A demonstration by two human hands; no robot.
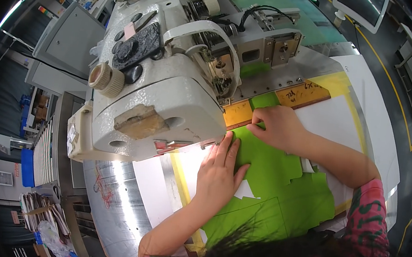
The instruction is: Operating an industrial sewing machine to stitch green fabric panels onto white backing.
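Observation:
A bright green sheet of fabric or leather-like material (257,161), cut in a stepped outline, lies in front of a large white sewing machine (169,99). My left hand (219,172) lies flat beside the machine head, fingers stretched forward along the sheet's left edge. My right hand (281,129) is curled, thumb and forefinger close together, on the sheet's far part; its other fingertips are hidden. Just beyond them runs a yellow-brown bar (302,94) with handwritten marks, crossed by a green strip. A small white torn piece (246,189) shows beside my left thumb.
White boards edged with yellow tape (360,122) lie under the green material. The machine's metal clamp assembly (279,51) stands beyond the bar. A shiny metal table (117,204) with red thread scraps lies at left. A monitor (361,9) stands far right.

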